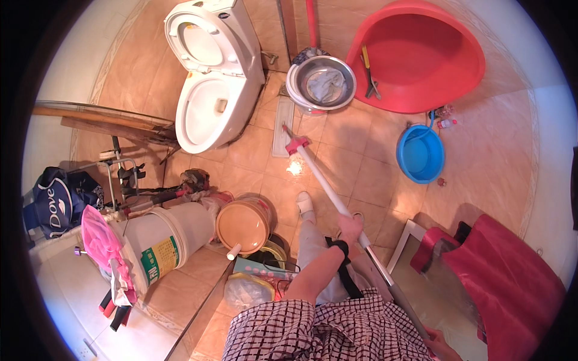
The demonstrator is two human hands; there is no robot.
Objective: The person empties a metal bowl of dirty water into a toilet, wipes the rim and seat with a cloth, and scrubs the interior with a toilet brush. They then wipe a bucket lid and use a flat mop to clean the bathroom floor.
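A flat mop [324, 183] with a long white and grey pole runs diagonally across the middle. Near its lower end is a pink-red collar; beyond that, its pale rectangular head [280, 141] lies flat on the tiled floor beside the toilet. Partway down the pole, my left hand [350, 226] is closed around it, a black band on the wrist. Lower right, close to my body, my right hand [441, 346] is wrapped round the pole's upper end; part of this hand is hidden by the pole and the picture's edge.
A white toilet [198, 114] stands with its lid up. Behind the mop are a metal basin [345, 81] holding a grey cloth, a big red tub [421, 60] and a blue basin [421, 157]. Buckets [244, 225] crowd the left; red cloth [512, 289] hangs right.
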